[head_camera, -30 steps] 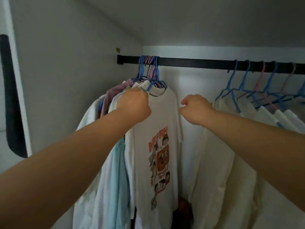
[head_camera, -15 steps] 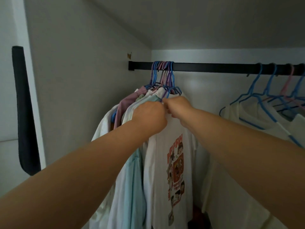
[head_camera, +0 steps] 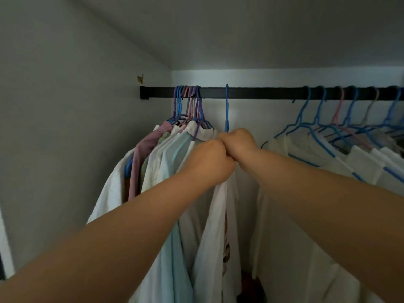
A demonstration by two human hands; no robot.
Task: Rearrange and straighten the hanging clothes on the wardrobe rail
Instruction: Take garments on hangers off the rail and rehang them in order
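A black rail [head_camera: 258, 93] runs across the wardrobe. At its left end a tight bunch of clothes [head_camera: 166, 149] hangs on blue, purple and pink hangers. One blue hanger [head_camera: 226, 110] hangs apart from the bunch, carrying a white printed T-shirt [head_camera: 218, 226] turned edge-on. My left hand [head_camera: 209, 162] is closed on that shirt's shoulder. My right hand [head_camera: 238, 142] is closed at the shirt's collar, just under the hanger's neck. The two fists touch. Further right, white garments [head_camera: 306, 154] hang on spaced blue and pink hangers.
The wardrobe's left side wall [head_camera: 76, 127] stands close to the bunched clothes. A sloped ceiling [head_camera: 240, 29] sits low above the rail. A bare stretch of rail lies between the single blue hanger and the right group.
The printed T-shirt's hanger has slid right, away from the bunch, and the shirt has turned edge-on. My right hand came in from the right and closed on its collar beside my left hand.
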